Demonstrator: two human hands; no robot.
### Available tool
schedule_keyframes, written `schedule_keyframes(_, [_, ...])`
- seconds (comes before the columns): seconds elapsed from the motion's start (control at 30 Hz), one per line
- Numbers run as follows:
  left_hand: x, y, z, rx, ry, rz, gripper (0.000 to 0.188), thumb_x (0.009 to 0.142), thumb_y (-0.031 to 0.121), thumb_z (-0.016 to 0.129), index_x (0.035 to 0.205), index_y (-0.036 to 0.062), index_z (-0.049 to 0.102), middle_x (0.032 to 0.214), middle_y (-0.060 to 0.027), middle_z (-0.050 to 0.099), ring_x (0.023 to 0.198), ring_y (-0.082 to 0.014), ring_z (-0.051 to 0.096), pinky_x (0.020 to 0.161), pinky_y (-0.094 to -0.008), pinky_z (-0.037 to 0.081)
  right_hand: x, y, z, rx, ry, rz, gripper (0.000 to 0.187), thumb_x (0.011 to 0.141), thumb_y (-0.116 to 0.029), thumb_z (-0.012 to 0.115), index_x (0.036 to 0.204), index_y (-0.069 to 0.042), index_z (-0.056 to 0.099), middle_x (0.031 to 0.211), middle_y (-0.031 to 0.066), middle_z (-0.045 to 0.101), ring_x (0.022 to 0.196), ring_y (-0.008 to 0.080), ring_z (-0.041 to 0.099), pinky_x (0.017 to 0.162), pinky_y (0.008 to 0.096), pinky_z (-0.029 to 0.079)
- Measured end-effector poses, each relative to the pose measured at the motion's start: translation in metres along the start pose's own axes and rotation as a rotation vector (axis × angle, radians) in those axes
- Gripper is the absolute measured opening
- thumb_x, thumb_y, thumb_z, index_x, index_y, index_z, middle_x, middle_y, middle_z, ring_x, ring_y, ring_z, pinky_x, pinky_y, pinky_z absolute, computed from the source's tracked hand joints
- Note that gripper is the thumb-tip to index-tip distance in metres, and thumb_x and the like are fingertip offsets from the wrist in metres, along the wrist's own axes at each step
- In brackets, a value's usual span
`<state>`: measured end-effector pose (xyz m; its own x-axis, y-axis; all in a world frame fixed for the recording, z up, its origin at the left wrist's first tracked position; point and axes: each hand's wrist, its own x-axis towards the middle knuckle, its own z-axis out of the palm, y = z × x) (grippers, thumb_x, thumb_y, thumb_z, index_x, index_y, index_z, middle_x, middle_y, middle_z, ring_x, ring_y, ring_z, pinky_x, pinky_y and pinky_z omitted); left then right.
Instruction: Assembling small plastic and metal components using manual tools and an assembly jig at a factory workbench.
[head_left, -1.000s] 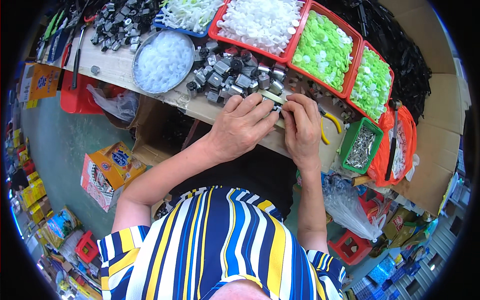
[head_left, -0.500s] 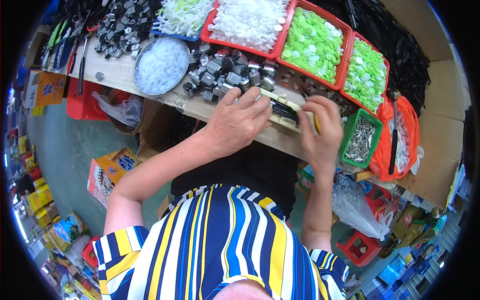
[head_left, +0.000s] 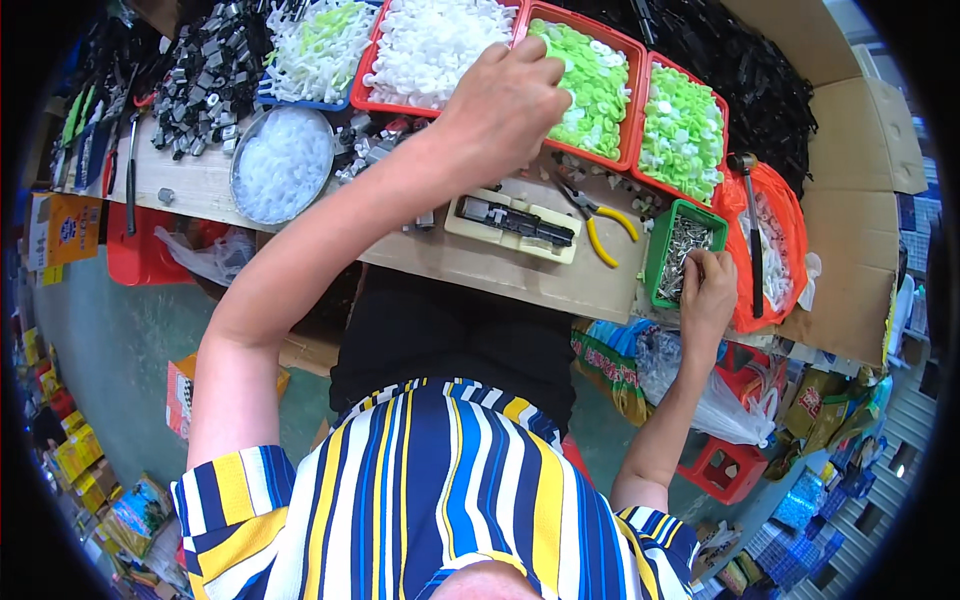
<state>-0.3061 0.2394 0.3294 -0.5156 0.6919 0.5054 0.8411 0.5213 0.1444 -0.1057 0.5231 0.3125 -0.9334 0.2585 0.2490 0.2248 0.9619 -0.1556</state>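
Observation:
My left hand (head_left: 508, 105) reaches over the red tray of green plastic pieces (head_left: 590, 85), beside the tray of white plastic pieces (head_left: 430, 50). Its fingers are curled down, and whatever they grip is hidden. Over the near edge of a green bin (head_left: 656, 262) of small metal pins (head_left: 688, 240), my right hand (head_left: 709, 288) has its fingertips pinched together; anything between them is too small to make out. Between my hands, a cream block (head_left: 512, 241) lies on the bench with a long black part (head_left: 518, 221) in its recess. Yellow-handled pliers (head_left: 597, 245) rest at its right.
A metal bowl of translucent pieces (head_left: 282, 165) and grey motor-like parts (head_left: 205, 80) are at left. Another red tray of green pieces (head_left: 682, 130) stands back right. Beside an orange bag (head_left: 785, 240) lies a hammer (head_left: 752, 215). A cardboard wall (head_left: 845, 200) bounds the right side.
My left hand has left the cream block and moved up to the trays. My right hand has let go of the pliers, now on the bench, and moved right to the green bin.

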Motion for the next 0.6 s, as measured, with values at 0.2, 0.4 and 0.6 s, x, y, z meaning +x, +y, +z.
schedule_keyframes(0.2, [0.037, -0.04, 0.029, 0.181, 0.054, 0.022, 0.01, 0.075, 0.012, 0.071, 0.083, 0.0055, 0.07, 0.091, -0.008, 0.064, 0.099, -0.0255, 0.057, 0.084, -0.0385, 0.048, 0.004, -0.009, -0.003, 0.117, 0.003, 0.104, 0.008, 0.084, -0.003, 0.066, 0.091, 0.001, 0.066, 0.09, 0.0158, 0.06, 0.087, 0.0343, 0.06, 0.076, 0.0441, 0.047])
schedule_keyframes(0.4, [0.042, -0.04, 0.036, 0.115, 0.109, 0.047, 0.008, 0.078, 0.013, 0.07, 0.075, 0.0057, 0.071, 0.086, -0.0053, 0.065, 0.097, -0.0233, 0.057, 0.085, -0.038, 0.046, 0.006, -0.003, 0.001, 0.091, 0.018, -0.01, 0.006, 0.083, -0.003, 0.067, 0.088, 0.0, 0.065, 0.085, 0.0154, 0.06, 0.083, 0.034, 0.06, 0.073, 0.0443, 0.047])
schedule_keyframes(0.6, [0.033, -0.018, 0.018, -0.225, 0.248, 0.003, 0.007, 0.079, 0.004, 0.074, 0.086, 0.0026, 0.073, 0.082, -0.0088, 0.069, 0.082, -0.0263, 0.065, 0.076, -0.0369, 0.051, 0.008, 0.003, 0.004, 0.186, 0.028, 0.034, 0.006, 0.083, -0.005, 0.067, 0.085, 0.001, 0.064, 0.083, 0.0144, 0.06, 0.079, 0.0321, 0.06, 0.07, 0.043, 0.047])
